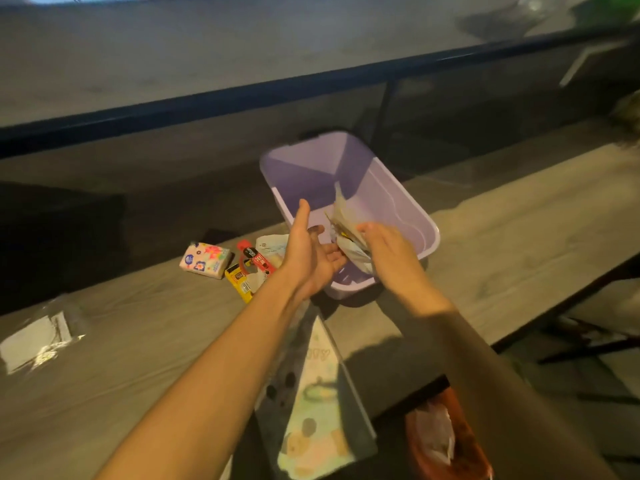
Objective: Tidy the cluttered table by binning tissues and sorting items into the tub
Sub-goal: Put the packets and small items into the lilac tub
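Two hands are hovering over the purple plastic tub (pixel 398 202). The right hand (pixel 388 251) is gripping a bunch of crumpled paper packets (pixel 348 233) (standing tall, right above the tub). The left hand (pixel 311 251) is spread wide, empty, just beside them.

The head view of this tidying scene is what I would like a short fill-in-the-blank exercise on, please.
1. The tub is coloured ____.
2. The bundle of packets is held over the tub by the ____ hand.
3. The floral tissue pack lies to the ____ of the tub.

Missing words: purple; right; left
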Demonstrator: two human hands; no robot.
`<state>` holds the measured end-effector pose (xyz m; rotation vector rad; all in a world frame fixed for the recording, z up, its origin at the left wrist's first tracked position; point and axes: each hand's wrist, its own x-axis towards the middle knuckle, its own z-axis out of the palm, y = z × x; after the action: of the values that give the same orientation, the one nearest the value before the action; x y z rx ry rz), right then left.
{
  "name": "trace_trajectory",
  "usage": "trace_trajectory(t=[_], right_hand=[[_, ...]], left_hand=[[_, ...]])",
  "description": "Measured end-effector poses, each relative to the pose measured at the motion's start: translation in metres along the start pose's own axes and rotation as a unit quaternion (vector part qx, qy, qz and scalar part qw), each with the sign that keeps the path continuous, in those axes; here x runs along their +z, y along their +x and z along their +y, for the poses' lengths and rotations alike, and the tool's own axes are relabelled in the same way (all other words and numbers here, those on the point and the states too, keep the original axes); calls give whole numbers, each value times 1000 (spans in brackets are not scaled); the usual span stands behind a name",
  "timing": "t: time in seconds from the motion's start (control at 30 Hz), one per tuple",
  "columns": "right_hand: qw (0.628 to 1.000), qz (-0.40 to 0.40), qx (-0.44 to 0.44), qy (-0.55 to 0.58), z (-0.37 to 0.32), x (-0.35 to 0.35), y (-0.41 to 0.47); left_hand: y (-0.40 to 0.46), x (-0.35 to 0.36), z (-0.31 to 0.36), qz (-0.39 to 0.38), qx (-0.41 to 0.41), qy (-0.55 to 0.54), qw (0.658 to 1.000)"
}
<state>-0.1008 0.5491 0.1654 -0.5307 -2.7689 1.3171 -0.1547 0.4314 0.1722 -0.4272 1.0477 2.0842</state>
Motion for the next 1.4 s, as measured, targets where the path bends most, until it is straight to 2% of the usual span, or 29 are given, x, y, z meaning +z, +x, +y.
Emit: trace_trajectory(t=[0.07,0.13,0.17,0.27,0.37,0.47,0.53,0.6,0.67,0.77,0.87,1.03,1.4], right_hand=[[992,-38,19,-115,-4,4,10],[988,-45,55,-139,-7,11,15],[988,-30,70,-131,-10,14,15],[992,92,71,-41,-14,23,7],[988,145,-29,36,-28,37,-20],[988,73,-137,11,-42,73,-44],[986,-8,-159,-56,-39,110,-40],[980,-69,-130,-135,-35,147,-23],[969,-96,-77,-214,-34,174,-6],[955,-67,-5,-288,-33,188,14],[939,-15,-7,-343,-37,188,27],[938,-21,32,-343,-38,187,34],[944,-3,22,-328,-40,177,44]], left_hand=[[-7,6,1,0,20,-7,1000],[-13,10,1,2,37,5,999],[-16,9,1,3,48,13,999],[-28,-5,7,7,91,17,996],[-49,-36,20,34,139,-27,989],[-69,-82,29,73,166,-72,981],[-81,-115,31,97,166,-93,977],[-91,-148,30,127,159,-105,974],[-101,-175,28,156,152,-93,972],[-107,-202,22,165,141,-84,973],[-107,-221,19,155,121,-98,976],[-99,-235,16,140,86,-101,981],[-67,-220,24,113,41,-58,991]])
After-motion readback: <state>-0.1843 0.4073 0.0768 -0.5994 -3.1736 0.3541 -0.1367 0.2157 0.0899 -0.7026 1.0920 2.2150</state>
